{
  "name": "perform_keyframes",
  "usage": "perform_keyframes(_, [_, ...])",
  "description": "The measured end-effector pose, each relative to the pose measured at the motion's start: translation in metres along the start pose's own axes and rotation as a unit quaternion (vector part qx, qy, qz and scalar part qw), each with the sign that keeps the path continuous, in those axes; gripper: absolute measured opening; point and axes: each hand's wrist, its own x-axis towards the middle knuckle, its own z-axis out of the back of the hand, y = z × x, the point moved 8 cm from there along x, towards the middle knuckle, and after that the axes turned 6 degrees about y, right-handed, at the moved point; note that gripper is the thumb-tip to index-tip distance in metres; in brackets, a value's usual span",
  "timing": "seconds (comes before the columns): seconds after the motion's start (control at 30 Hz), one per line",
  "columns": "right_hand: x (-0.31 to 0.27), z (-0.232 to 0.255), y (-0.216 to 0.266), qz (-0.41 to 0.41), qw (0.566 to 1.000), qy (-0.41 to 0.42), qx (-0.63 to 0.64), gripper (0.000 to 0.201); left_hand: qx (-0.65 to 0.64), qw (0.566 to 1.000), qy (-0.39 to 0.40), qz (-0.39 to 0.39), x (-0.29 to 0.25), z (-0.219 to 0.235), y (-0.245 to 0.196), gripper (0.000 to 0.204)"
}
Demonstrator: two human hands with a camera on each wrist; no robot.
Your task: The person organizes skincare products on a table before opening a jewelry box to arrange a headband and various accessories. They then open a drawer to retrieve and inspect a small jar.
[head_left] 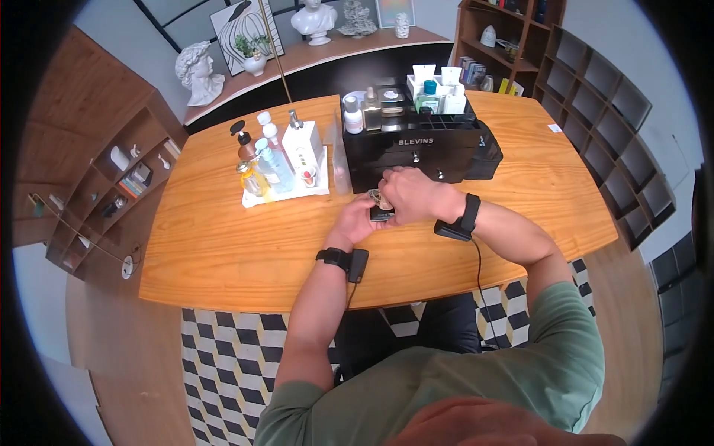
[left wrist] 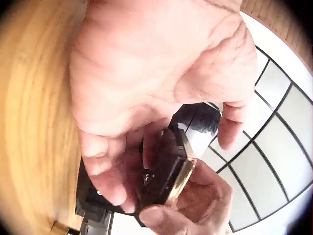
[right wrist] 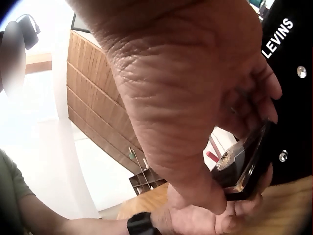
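Both hands meet over the table in front of a black drawer organizer (head_left: 413,152) lettered BLEVINS. Between them is a small flat dark case with a gold edge (left wrist: 168,171), its shiny upper face visible in the right wrist view. My right hand (head_left: 413,193) reaches over from above and pinches the case along its gold edge with thumb and fingers. From below and the left, my left hand (head_left: 353,221) supports it, fingers curled against its dark side and the thumb standing away. Parts of the case are hidden behind the fingers.
Left of the organizer, a white tray (head_left: 286,195) holds several pump and cosmetic bottles. Bottles and tubes stand on the organizer's top, including a white-capped bottle (head_left: 352,115). A black bin (head_left: 485,154) sits at its right side. The wooden table (head_left: 238,256) has a curved edge near the body.
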Motion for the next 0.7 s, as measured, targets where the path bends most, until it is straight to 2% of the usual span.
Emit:
perform_keyframes(0.1, [-0.001, 0.001, 0.004, 0.0, 1.0, -0.013, -0.02, 0.053, 0.055, 0.998, 0.005, 0.016, 0.008, 0.011, 0.006, 0.023])
perform_keyframes(0.17, [-0.002, 0.011, 0.008, 0.005, 0.998, 0.064, 0.027, 0.044, 0.046, 0.998, -0.025, 0.02, 0.007, 0.012, 0.007, 0.022])
perform_keyframes(0.2, [0.002, 0.014, 0.004, 0.007, 0.998, 0.064, 0.026, 0.044, 0.037, 0.998, -0.056, 0.022, 0.005, 0.014, 0.006, 0.02])
perform_keyframes(0.23, [0.004, 0.041, -0.004, 0.012, 0.997, -0.072, 0.03, 0.04, 0.037, 0.997, -0.057, 0.02, 0.004, 0.01, 0.004, 0.02])
perform_keyframes(0.27, [0.003, 0.067, -0.013, 0.018, 0.978, -0.205, 0.034, 0.035, 0.045, 0.996, -0.076, 0.024, 0.004, 0.01, 0.003, 0.021])
perform_keyframes(0.33, [0.004, 0.117, -0.032, -0.017, 0.95, -0.291, 0.114, 0.034, 0.05, 0.994, -0.097, 0.028, 0.003, 0.013, 0.002, 0.023])
perform_keyframes(0.4, [0.029, 0.133, -0.076, -0.048, 0.933, -0.341, 0.099, 0.04, 0.07, 0.992, -0.103, 0.031, 0.004, 0.019, 0.002, 0.016])
perform_keyframes(0.47, [0.064, 0.127, -0.126, -0.135, 0.938, -0.295, 0.122, 0.044, 0.075, 0.991, -0.11, 0.032, 0.004, 0.026, 0.004, 0.016])
perform_keyframes(0.5, [0.072, 0.129, -0.132, -0.136, 0.938, -0.296, 0.123, 0.044, 0.082, 0.989, -0.116, 0.032, 0.003, 0.029, 0.003, 0.016])
perform_keyframes(0.57, [0.089, 0.124, -0.143, -0.201, 0.952, -0.216, 0.077, 0.043, 0.084, 0.988, -0.122, 0.034, 0.002, 0.029, 0.002, 0.017])
perform_keyframes(0.6, [0.095, 0.125, -0.148, -0.199, 0.952, -0.217, 0.077, 0.043, 0.085, 0.988, -0.128, 0.035, 0.002, 0.029, 0.001, 0.018])
perform_keyframes(0.67, [0.113, 0.111, -0.149, -0.156, 0.973, -0.14, 0.093, 0.041, 0.086, 0.986, -0.138, 0.033, 0.001, 0.029, 0.0, 0.019])
perform_keyframes(0.7, [0.113, 0.111, -0.149, -0.163, 0.969, -0.151, 0.105, 0.039, 0.085, 0.985, -0.148, 0.034, 0.0, 0.028, 0.0, 0.02])
